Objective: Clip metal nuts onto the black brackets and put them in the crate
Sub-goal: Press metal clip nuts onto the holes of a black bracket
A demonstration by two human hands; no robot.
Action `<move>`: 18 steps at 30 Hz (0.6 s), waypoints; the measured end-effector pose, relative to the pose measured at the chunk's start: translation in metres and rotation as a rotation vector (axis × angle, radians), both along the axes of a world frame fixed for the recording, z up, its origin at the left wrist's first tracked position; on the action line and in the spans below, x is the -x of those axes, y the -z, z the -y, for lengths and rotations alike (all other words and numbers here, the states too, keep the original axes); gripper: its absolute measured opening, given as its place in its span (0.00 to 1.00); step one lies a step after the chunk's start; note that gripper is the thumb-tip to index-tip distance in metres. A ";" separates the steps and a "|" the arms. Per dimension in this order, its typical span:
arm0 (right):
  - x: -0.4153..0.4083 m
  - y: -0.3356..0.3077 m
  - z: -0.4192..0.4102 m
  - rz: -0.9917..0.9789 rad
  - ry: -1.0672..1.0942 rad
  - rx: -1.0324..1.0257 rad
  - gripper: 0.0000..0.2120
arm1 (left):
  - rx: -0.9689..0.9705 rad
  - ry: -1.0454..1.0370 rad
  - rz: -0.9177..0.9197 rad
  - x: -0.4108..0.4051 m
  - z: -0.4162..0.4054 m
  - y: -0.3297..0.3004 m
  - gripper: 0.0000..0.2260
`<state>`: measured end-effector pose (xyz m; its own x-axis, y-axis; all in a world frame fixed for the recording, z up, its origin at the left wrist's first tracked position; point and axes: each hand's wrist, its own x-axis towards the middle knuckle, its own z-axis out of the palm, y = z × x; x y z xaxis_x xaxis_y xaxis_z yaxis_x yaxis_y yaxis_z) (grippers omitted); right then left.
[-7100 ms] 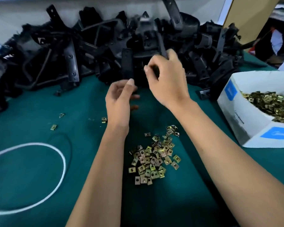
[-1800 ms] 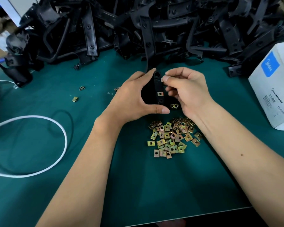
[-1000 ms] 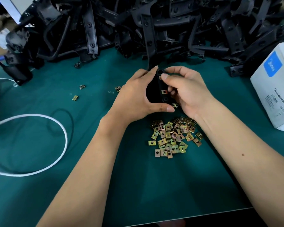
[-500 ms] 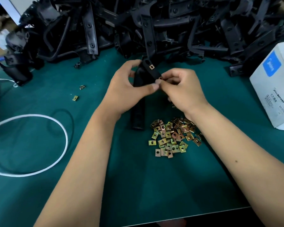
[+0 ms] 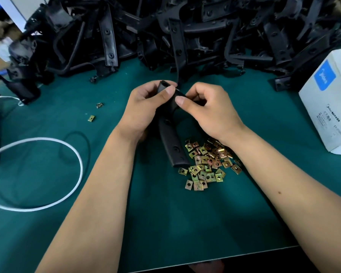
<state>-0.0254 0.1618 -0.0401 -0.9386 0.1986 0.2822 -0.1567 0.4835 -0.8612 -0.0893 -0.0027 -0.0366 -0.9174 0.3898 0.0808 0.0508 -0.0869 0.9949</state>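
A long black bracket lies slanted between my hands, its lower end touching the green table by a pile of several brass-coloured metal nuts. My left hand grips the bracket's upper end, thumb on top. My right hand pinches the same upper part from the right with thumb and curled fingers; whether a nut sits under them is hidden. No crate is in view.
A big heap of black brackets fills the back of the green table. A white box stands at the right edge. A white cable loop lies at left, near two stray nuts.
The bracket has swung so its long end points down toward me beside the nut pile. Both hands have stayed on its upper end and shifted slightly lower.
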 end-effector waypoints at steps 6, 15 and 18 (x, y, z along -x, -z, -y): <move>0.000 0.002 -0.002 0.025 -0.008 0.028 0.13 | 0.019 0.047 0.056 0.000 0.002 0.000 0.04; -0.007 -0.006 0.003 -0.058 0.000 -0.065 0.11 | -0.057 0.080 0.001 -0.002 0.005 0.001 0.05; -0.010 -0.009 0.002 -0.084 -0.001 -0.058 0.10 | -0.091 0.062 0.011 -0.007 0.005 -0.002 0.05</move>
